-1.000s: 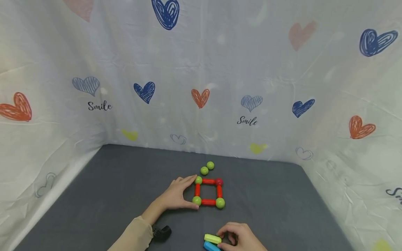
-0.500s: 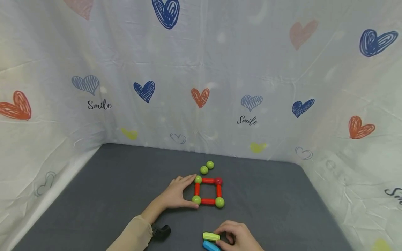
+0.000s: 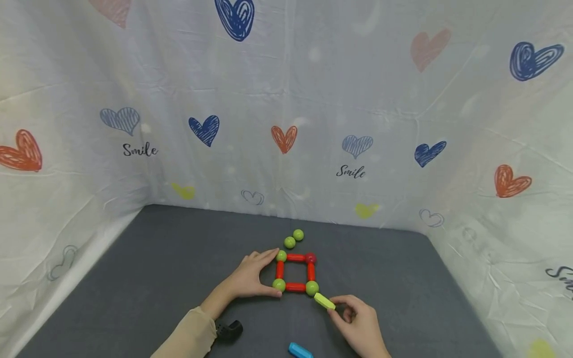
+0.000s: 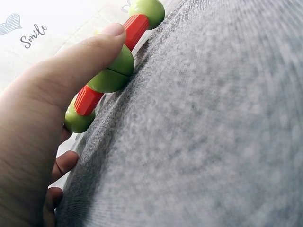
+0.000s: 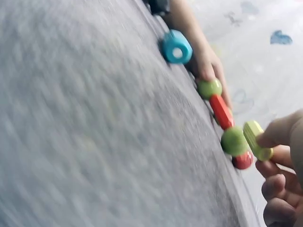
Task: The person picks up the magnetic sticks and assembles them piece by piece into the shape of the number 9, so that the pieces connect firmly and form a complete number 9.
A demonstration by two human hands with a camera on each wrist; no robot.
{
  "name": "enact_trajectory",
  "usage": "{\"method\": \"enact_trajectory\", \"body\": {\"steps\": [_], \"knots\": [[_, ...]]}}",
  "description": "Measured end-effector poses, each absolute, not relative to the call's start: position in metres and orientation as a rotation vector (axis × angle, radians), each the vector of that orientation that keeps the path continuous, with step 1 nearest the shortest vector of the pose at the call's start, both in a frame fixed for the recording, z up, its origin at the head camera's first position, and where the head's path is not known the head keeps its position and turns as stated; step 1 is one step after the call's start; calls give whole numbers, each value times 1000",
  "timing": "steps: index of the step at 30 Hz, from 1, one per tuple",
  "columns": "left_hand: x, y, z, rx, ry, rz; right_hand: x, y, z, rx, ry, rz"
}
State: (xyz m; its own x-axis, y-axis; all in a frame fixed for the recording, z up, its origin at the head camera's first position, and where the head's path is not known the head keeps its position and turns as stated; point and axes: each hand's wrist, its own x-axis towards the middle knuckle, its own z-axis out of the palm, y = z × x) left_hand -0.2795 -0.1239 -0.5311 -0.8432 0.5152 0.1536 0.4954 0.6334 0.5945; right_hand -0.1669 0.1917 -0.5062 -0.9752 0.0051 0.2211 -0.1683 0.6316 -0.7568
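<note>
A square of red magnetic rods [image 3: 295,287] and balls lies on the dark cloth. Three of its corners are green balls, while the far right corner is a red ball [image 3: 311,258]. My left hand [image 3: 248,279] spans the square's left side, index fingertip at the far green ball and thumb at the near green ball [image 4: 111,75]. Between thumb and fingers my right hand [image 3: 356,320] pinches a yellow-green magnetic rod [image 3: 324,301]. One end of that rod is right at the near right green ball [image 3: 312,288], overlapping it in the right wrist view.
A blue rod [image 3: 300,350] lies at the front edge of view. Two loose green balls [image 3: 289,242] sit just behind the square. A black curved piece [image 3: 230,330] is beside the left wrist. White curtains [image 3: 250,169] with printed hearts enclose the back and sides.
My right hand has lifted the yellow-green rod from beside the blue rod and carried it forward and right to the square's near right corner. My left hand stays put.
</note>
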Motion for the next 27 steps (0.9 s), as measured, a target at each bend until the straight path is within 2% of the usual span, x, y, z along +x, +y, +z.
{"method": "enact_trajectory", "body": {"steps": [6, 27], "knots": [[-279, -124, -530, 865, 2810, 1010, -171, 198, -508, -13, -2645, 1249], [-279, -125, -530, 851, 2789, 1014, -174, 195, -517, 8, -2693, 1256]]}}
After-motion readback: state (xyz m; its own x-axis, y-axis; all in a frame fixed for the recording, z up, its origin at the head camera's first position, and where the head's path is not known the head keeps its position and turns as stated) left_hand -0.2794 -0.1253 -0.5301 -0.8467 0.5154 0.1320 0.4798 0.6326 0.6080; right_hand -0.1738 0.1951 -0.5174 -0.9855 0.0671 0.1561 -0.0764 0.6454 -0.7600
